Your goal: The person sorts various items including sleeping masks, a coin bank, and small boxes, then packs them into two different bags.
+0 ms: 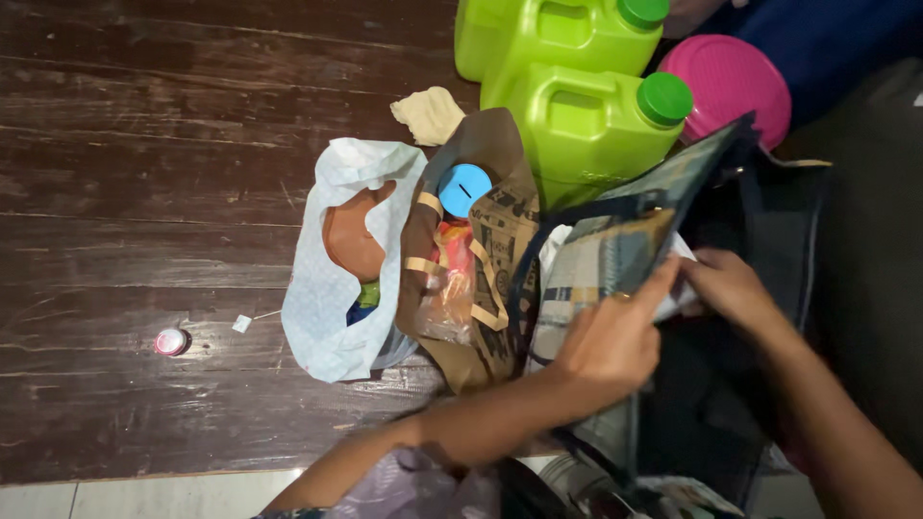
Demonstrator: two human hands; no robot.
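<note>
My left hand (615, 336) grips the near rim of a dark patterned tote bag (625, 240) and holds it apart. My right hand (733, 288) reaches into the bag's mouth and pinches something white (678, 252) inside; what it is stays unclear. The bag's inside is mostly dark and hidden. Just left of the tote stands a brown paper bag (495, 235) with a blue round lid (464, 188) and clear-wrapped packets inside.
A white plastic bag (327, 288) with a brown round item lies left of the paper bag. Two lime-green jugs (577, 120) with green caps stand behind, beside a pink round lid (731, 82). A beige cloth (428, 113) and a small pink cap (171, 341) lie on the dark wooden floor (144, 173).
</note>
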